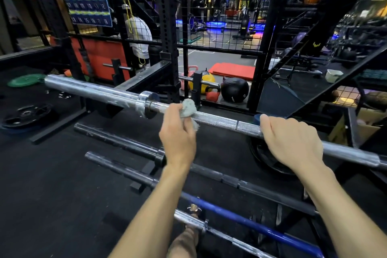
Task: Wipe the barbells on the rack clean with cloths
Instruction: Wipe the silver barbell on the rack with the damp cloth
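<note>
A chrome barbell (222,120) runs across the view from upper left to right, its thick sleeve (90,90) at the left. My left hand (178,138) grips a crumpled grey cloth (189,108) against the knurled shaft just right of the collar (149,101). My right hand (293,142) curls over the shaft further right; a bit of blue cloth (257,118) shows past its fingers. Below lie two dark barbells (117,142) (125,170), a blue bar (240,216) and another chrome bar (188,219).
Black weight plates (27,116) (266,159) and a green plate (26,79) lie on the dark floor. A black rack upright (167,27) stands behind the bar. Beyond it are kettlebells (212,95), medicine balls (234,90), a red mat (232,71) and a person in white (138,35).
</note>
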`<state>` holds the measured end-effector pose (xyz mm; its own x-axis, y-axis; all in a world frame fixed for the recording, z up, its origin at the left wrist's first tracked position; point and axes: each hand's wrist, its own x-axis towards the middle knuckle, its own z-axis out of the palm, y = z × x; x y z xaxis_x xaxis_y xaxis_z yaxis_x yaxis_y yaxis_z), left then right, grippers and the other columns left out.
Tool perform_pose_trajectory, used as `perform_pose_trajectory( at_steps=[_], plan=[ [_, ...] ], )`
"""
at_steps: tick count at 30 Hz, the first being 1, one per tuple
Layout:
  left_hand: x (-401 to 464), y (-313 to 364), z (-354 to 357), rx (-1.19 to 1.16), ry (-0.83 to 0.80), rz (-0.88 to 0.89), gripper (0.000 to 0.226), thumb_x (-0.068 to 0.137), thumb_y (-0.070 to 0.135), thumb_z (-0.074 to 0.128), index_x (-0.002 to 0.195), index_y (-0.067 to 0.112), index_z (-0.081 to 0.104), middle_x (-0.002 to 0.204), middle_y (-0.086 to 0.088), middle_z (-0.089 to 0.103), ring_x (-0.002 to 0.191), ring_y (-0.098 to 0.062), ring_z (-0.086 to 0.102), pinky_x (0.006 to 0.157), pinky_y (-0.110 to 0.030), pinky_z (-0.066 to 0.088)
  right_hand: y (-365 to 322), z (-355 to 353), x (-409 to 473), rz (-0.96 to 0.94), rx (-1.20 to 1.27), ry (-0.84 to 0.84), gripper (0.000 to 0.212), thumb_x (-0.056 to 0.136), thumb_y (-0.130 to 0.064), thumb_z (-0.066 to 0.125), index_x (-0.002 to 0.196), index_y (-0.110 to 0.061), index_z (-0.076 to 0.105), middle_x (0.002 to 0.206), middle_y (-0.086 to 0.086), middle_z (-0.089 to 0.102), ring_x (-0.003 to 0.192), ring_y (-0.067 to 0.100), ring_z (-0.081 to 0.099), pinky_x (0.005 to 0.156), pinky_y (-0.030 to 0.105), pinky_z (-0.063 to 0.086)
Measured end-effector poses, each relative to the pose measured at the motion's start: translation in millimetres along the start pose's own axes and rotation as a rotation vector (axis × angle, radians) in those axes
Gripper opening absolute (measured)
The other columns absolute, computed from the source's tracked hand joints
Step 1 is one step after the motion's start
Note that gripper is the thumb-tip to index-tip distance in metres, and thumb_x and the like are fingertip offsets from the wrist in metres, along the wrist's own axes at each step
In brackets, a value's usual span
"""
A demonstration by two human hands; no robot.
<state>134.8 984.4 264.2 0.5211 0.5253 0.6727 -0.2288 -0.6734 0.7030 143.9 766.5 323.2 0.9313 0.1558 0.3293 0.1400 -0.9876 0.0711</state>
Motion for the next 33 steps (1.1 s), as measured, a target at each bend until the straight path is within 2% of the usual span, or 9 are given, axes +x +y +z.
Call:
perform_pose_trajectory(
  at_steps=[4,8,10,15,17,21,25,29,33],
  plan=[
    [-57.6,53.0,39.8,-0.148,-0.254,0.089,0.018,0.089,0.001,0.061,0.101,0.014,0.057,0.090,-0.003,0.062,0.076,-0.021,0.055,0.068,-0.032,0.049,-1.6,-2.4,-1.9,-0.023,-0.056,-0.005,0.029,0.107,-0.026,0.029,0.085,-0.020,0.047,0.076,0.005,0.059,0.071,0.037,0.058,0.069,0.040,0.050],
    [-53.2,49.0,35.5,-0.116,-0.347,0.287,0.017,0.091,0.022,0.048,0.103,0.014,0.057,0.092,-0.001,0.060,0.075,-0.024,0.056,0.062,-0.044,0.051,2.0,-2.4,-2.0,-0.037,-0.065,-0.001,0.025,0.107,-0.025,0.031,0.084,-0.020,0.040,0.074,0.004,0.058,0.069,0.036,0.056,0.069,0.040,0.052],
    [-29.6,27.8,17.0,-0.062,-0.297,0.261,0.020,0.090,0.025,0.046,0.098,0.012,0.059,0.087,-0.002,0.064,0.076,-0.028,0.060,0.063,-0.046,0.051,2.2,-1.8,-2.5,-0.053,-0.083,-0.006,0.022,0.106,-0.025,0.031,0.085,-0.021,0.036,0.074,0.002,0.057,0.068,0.035,0.054,0.068,0.039,0.052],
    [32.1,-27.8,-15.7,0.003,0.047,-0.118,0.009,0.101,0.019,0.054,0.092,0.017,0.057,0.082,0.001,0.063,0.074,-0.019,0.059,0.071,-0.047,0.052,-2.0,-3.4,-2.0,-0.036,-0.071,0.007,0.024,0.106,-0.029,0.030,0.090,-0.022,0.047,0.080,0.004,0.062,0.074,0.036,0.060,0.069,0.039,0.051],
    [19.1,-11.3,-9.6,-0.038,0.007,-0.089,0.007,0.099,0.013,0.056,0.096,0.017,0.061,0.086,0.003,0.063,0.076,-0.014,0.056,0.074,-0.041,0.050,-5.2,-4.0,-2.5,-0.044,-0.096,0.009,0.023,0.106,-0.029,0.032,0.093,-0.023,0.049,0.083,0.004,0.063,0.077,0.036,0.062,0.070,0.038,0.051],
    [-20.8,23.3,4.3,-0.105,-0.332,0.154,0.015,0.099,0.010,0.058,0.108,0.022,0.062,0.095,0.009,0.060,0.084,-0.005,0.056,0.074,-0.028,0.047,-3.4,-3.3,-1.3,-0.017,-0.075,0.000,0.029,0.106,-0.032,0.029,0.093,-0.022,0.053,0.086,0.005,0.066,0.079,0.037,0.063,0.069,0.038,0.048],
    [28.1,-14.7,-30.9,0.024,-0.154,0.059,0.019,0.097,0.010,0.059,0.088,0.027,0.060,0.084,0.011,0.058,0.075,-0.005,0.052,0.074,-0.029,0.048,-1.4,-3.5,-3.3,-0.023,-0.084,0.002,0.025,0.106,-0.029,0.033,0.093,-0.022,0.053,0.083,0.004,0.064,0.077,0.036,0.063,0.072,0.039,0.053],
    [40.0,-47.5,-45.4,0.133,-0.074,-0.071,0.008,0.099,0.014,0.055,0.107,0.016,0.056,0.097,-0.004,0.062,0.080,-0.029,0.059,0.074,-0.049,0.051,0.9,-1.9,-1.2,-0.027,-0.087,-0.012,0.024,0.105,-0.030,0.031,0.089,-0.025,0.048,0.075,0.000,0.053,0.076,0.035,0.061,0.071,0.039,0.052],
    [13.5,-16.5,-17.8,-0.037,-0.088,-0.084,0.003,0.102,0.019,0.053,0.102,0.021,0.056,0.091,0.002,0.062,0.079,-0.012,0.059,0.074,-0.035,0.050,0.1,-0.7,-0.9,-0.018,-0.089,-0.009,0.026,0.107,-0.032,0.029,0.089,-0.025,0.046,0.083,0.002,0.062,0.079,0.035,0.062,0.073,0.039,0.052]
  ],
)
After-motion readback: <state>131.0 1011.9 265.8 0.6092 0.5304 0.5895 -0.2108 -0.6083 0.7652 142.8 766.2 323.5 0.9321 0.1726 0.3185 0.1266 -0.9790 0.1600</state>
